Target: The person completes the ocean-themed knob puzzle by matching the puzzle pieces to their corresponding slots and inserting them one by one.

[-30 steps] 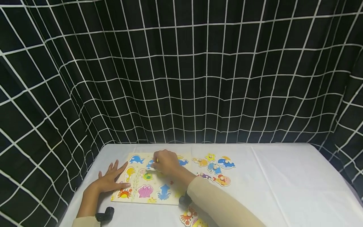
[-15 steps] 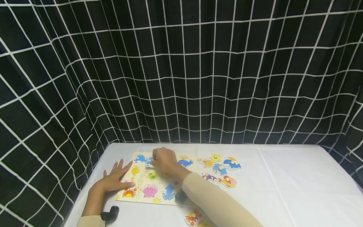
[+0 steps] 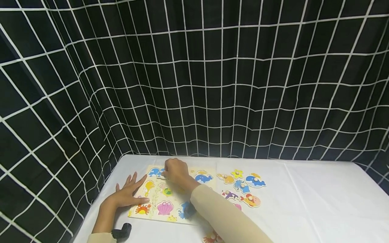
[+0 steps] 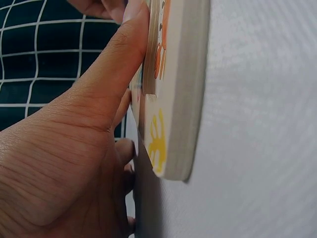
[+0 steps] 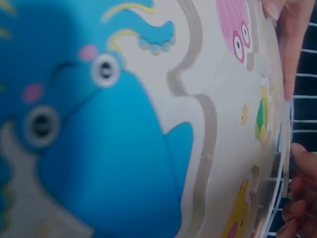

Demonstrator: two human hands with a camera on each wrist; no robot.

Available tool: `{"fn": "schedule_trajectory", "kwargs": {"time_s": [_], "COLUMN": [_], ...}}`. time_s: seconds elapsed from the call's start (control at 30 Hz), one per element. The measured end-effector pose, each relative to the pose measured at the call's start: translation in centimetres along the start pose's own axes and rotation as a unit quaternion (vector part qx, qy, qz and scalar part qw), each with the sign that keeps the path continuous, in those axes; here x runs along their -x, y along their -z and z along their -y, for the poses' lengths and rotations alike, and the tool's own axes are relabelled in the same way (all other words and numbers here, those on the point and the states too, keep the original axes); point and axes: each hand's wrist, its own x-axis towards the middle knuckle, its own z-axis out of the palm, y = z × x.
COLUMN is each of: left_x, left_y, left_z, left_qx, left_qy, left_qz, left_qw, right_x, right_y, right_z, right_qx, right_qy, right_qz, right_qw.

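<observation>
A cream peg-puzzle board [image 3: 174,199] printed with sea animals lies on the white table. My left hand [image 3: 128,194] rests on its left edge, fingers spread and thumb above the crab picture [image 3: 143,208]. At the board's far left, my right hand [image 3: 177,170] pinches a blue puzzle piece [image 3: 161,172], partly covered by the fingers. That piece overlaps the right part of a blue sea-animal picture [image 3: 153,171]. In the right wrist view the blue squid picture [image 5: 124,148] is large, with curled fingertips [image 5: 299,208] at the right edge.
Loose knobbed pieces lie right of the board: a yellow star [image 3: 237,174], a blue whale [image 3: 255,181], a blue squid [image 3: 241,186], a red-orange fish [image 3: 250,200] and others. A crab piece [image 3: 211,239] lies near the front, partly behind the right sleeve [image 3: 225,212].
My right hand has slid the blue piece leftward across the board, over the blue picture in the far left corner. The left hand stays put. The head view has turned slightly left.
</observation>
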Motion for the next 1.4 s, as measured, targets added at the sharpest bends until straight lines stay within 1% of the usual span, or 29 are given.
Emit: {"fn": "schedule_trajectory", "kwargs": {"time_s": [0.07, 0.27, 0.37, 0.47, 0.57, 0.7, 0.77, 0.87, 0.97, 1.07, 1.17, 1.27, 1.4], "left_x": [-0.2, -0.6, -0.8, -0.9, -0.8, -0.3, 0.0, 0.3, 0.6, 1.1, 1.2, 1.2, 1.3], "left_y": [-0.4, -0.7, -0.7, -0.6, -0.2, 0.2, 0.3, 0.6, 1.1, 1.7, 1.6, 1.3, 1.4], "left_z": [0.5, 1.0, 1.3, 1.4, 1.2, 0.4, 0.1, 0.1, 0.1, -0.4, -0.5, -0.7, -1.6], "left_qx": [-0.002, -0.006, -0.008, -0.007, -0.008, 0.001, 0.008, 0.011, 0.006, 0.016, 0.022, 0.017, 0.013], "left_qy": [0.001, 0.008, 0.011, 0.007, 0.001, -0.007, -0.011, -0.015, -0.019, -0.017, -0.017, -0.017, -0.015], "left_qz": [-0.007, -0.007, -0.004, -0.004, -0.004, -0.006, -0.005, 0.0, -0.005, -0.007, -0.003, 0.002, 0.012], "left_qw": [1.0, 0.9999, 0.9999, 0.9999, 1.0, 1.0, 0.9999, 0.9998, 0.9998, 0.9997, 0.9996, 0.9997, 0.9997], "right_x": [-0.2, -0.9, -1.3, -1.7, -2.2, -2.6, -2.7, -2.9, -3.2, -3.4, -3.3, -3.0, -2.7], "right_y": [-0.3, -1.4, -1.7, -2.0, -2.3, -2.8, -3.1, -3.3, -3.5, -3.5, -3.5, -3.5, -3.6], "right_z": [0.1, 0.2, 0.4, 0.7, 1.0, 1.3, 1.4, 1.8, 2.3, 2.7, 2.8, 2.6, 2.1], "right_qx": [-0.003, 0.0, -0.005, -0.009, -0.008, -0.006, -0.005, -0.016, -0.028, -0.031, -0.022, -0.015, -0.016], "right_qy": [-0.002, 0.003, -0.002, -0.007, -0.006, -0.008, -0.013, -0.021, -0.017, -0.013, -0.018, -0.022, -0.02], "right_qz": [0.002, -0.003, -0.008, -0.014, -0.022, -0.031, -0.03, -0.026, -0.023, -0.016, -0.01, -0.012, -0.021], "right_qw": [1.0, 1.0, 0.9999, 0.9998, 0.9997, 0.9995, 0.9995, 0.9993, 0.9992, 0.9993, 0.9995, 0.9996, 0.9995]}}
